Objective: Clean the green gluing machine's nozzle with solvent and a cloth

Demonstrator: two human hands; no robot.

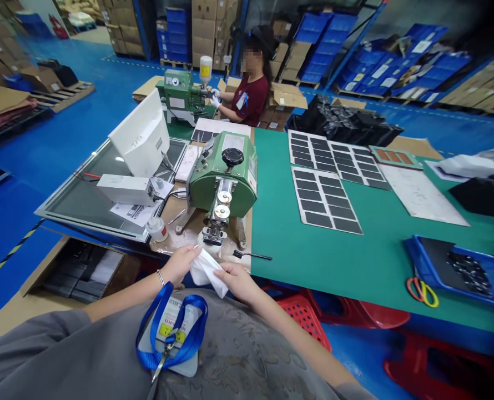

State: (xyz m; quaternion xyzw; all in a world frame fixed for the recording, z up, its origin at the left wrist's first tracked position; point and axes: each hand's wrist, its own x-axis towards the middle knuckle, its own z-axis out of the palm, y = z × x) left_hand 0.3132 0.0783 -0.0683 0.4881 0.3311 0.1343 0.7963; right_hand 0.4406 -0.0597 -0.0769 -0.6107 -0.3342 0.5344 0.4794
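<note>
Head view: your left hand (179,265) and right hand (237,281) held a white cloth (206,272), pinched in narrowly closed fingers, just before the green machine (224,178) on the desk (334,266).

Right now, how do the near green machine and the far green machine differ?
The near machine has a rounded housing topped by a black knob; the far machine is boxier, topped by a white bottle. A co-worker's gloved hand reaches the far machine, none the near machine. Both are green.
</note>
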